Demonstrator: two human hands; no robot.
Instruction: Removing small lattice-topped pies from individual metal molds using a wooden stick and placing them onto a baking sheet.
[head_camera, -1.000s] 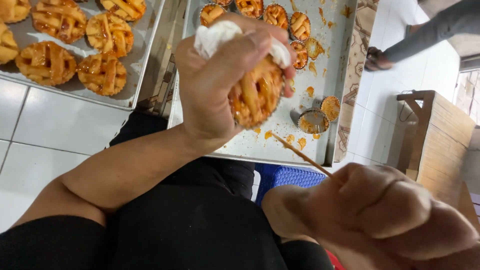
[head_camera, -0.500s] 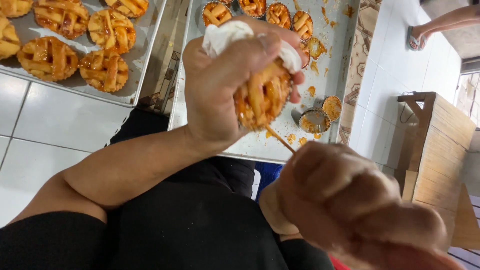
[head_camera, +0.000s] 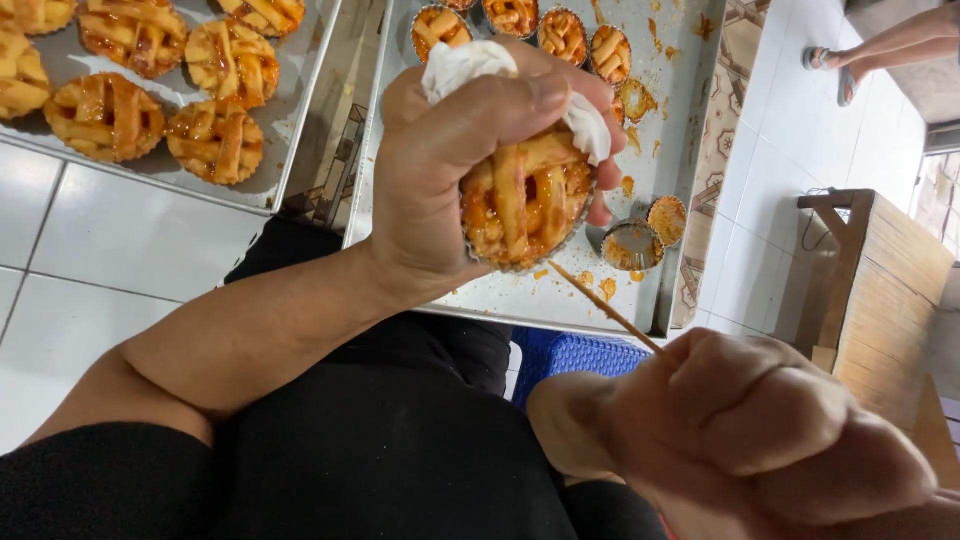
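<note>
Golden lattice tart (head_camera: 525, 205) sits squeezed tight in the left hand (head_camera: 470, 165) with a white cloth (head_camera: 470, 65). The right hand (head_camera: 760, 440) pinches a thin wooden stick (head_camera: 603, 308), whose tip is just under the tart.

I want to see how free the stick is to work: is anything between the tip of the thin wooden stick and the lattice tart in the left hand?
Nothing visible: the thin wooden stick in the right hand points straight at the lattice tart, which the left hand grips through a white cloth.

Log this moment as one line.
left hand: holds tart in cloth | right hand: holds skewer near tart | below: tray
</note>
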